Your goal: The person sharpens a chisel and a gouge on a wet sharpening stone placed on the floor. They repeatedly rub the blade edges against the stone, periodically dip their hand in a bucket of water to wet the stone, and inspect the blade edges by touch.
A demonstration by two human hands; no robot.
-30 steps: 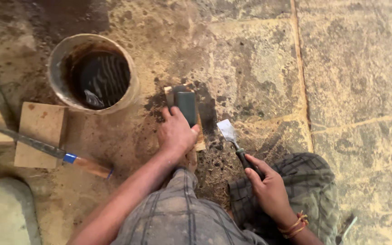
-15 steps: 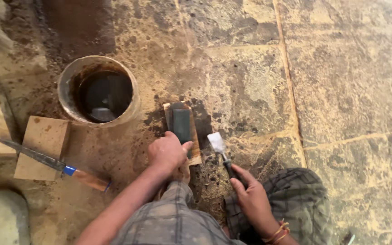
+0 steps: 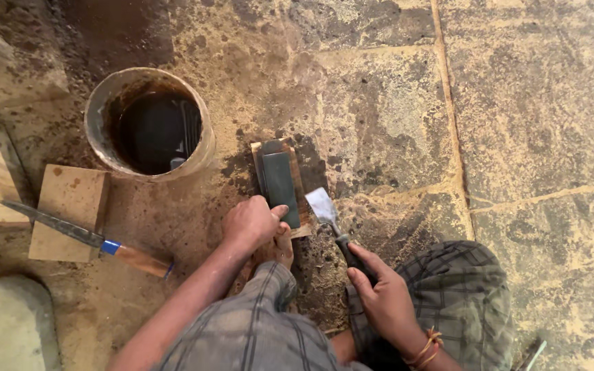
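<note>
On the floor, left hand [image 3: 249, 223] grips stone [image 3: 280, 180], right hand [image 3: 383, 299] grips chisel [image 3: 331, 218]; bucket [image 3: 101, 103] holds dark water.

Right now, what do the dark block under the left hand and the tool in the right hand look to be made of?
The dark block looks like a sharpening stone: matte grey, wet-looking, seated on a brown wooden base. The tool has a flat pale blade that looks like bare metal and a dark handle, material unclear. The left hand rests on the block's near end; the right hand grips the handle.

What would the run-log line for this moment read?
left hand: on near end of dark sharpening stone | right hand: grips chisel, blade on floor beside stone | bucket, knife: untouched
</note>
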